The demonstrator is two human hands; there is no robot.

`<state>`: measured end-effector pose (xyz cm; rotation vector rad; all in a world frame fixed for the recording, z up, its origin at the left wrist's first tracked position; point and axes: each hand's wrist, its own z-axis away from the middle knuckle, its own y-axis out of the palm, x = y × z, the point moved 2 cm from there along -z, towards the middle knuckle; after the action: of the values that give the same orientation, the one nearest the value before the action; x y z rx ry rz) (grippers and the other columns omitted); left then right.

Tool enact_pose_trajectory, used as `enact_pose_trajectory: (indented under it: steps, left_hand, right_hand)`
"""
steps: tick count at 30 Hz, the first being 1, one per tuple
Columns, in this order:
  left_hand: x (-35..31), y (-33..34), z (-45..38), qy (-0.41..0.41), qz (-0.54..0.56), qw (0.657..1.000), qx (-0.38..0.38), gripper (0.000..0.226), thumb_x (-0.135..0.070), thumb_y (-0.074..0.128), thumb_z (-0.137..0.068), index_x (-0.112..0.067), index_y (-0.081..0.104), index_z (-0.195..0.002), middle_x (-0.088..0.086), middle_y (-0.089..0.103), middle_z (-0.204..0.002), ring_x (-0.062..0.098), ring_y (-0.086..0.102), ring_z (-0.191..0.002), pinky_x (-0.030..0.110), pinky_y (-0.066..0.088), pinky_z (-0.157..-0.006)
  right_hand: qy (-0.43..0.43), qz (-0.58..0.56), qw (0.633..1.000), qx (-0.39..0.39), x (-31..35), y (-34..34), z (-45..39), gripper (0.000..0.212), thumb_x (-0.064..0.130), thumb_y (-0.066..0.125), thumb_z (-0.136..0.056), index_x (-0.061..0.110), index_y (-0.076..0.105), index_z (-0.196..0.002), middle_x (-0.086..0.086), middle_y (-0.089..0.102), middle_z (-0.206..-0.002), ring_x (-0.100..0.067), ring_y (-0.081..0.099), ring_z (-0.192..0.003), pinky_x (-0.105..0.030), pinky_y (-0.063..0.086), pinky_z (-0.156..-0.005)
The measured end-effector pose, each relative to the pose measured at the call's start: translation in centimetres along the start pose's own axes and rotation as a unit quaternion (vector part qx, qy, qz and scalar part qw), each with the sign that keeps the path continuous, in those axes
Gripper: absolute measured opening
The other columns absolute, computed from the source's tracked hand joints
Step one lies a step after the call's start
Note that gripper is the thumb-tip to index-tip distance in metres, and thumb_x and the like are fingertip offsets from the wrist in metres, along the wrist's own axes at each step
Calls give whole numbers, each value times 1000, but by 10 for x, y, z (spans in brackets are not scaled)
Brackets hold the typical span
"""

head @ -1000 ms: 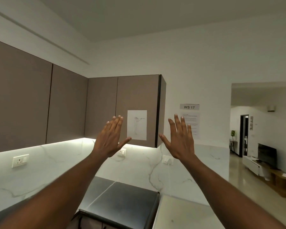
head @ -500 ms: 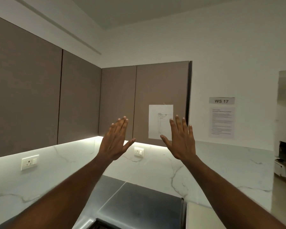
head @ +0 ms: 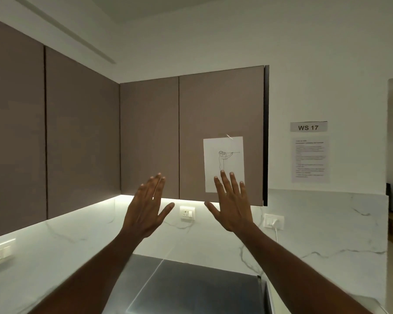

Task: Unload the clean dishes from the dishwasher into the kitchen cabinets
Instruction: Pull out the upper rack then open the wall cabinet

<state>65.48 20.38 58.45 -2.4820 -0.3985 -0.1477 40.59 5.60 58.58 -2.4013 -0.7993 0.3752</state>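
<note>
While raised, left hand (head: 145, 214), right hand (head: 233, 207), fingers (head: 225, 182) spread, empty

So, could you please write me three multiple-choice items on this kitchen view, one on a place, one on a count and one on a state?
1. Where is the sheet with the line drawing?
A. On the white wall under the sign
B. On the rightmost cabinet door
C. On the marble backsplash

2. How many dishes do the hands hold?
A. None
B. One
C. Two

3. In what state are the upper cabinet doors?
A. All shut
B. One open
C. Removed

Answers:
1 B: the sheet is stuck on the rightmost cabinet door, to the left of the WS 17 sign.
2 A: the left hand and the right hand are raised with fingers spread and nothing in them.
3 A: every door front in view lies flush, with no interior showing.
</note>
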Motion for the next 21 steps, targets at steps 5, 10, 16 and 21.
enact_pose_trajectory:
  steps: [5,10,16,21]
  left_hand:
    - [23,72,-27,5,1,1000,10,79,-64,21,-105,-14,9,-166,3,4,-174,21,10,-159,44,16,-128]
    - [42,156,-75,23,13,999,32,79,-64,23,-105,-15,8,-166,3,5,-174,23,6,-160,45,17,-128]
    - [69,244,-137,12,37,999,28,77,-56,31,-105,-11,15,-164,8,13,-172,26,14,-159,46,21,-127]
    - [82,288,-175,28,32,999,27,79,-59,23,-105,-10,10,-165,9,10,-173,26,12,-159,46,23,-127]
  right_hand:
    - [-6,41,999,10,-1,67,-33,91,78,32,-96,24,17,-167,-10,-2,-175,-35,-3,-161,-62,3,-127]
    - [-19,64,997,26,-14,148,-83,96,77,44,-93,21,17,-167,-12,-4,-175,-36,-5,-161,-62,6,-127]
    - [-71,92,992,44,-14,231,-139,121,72,74,-77,18,15,-167,-15,-8,-174,-36,-9,-161,-61,10,-127]
    - [-103,110,988,41,6,280,-173,136,70,85,-65,13,14,-166,-19,-6,-173,-40,-6,-160,-63,13,-125]
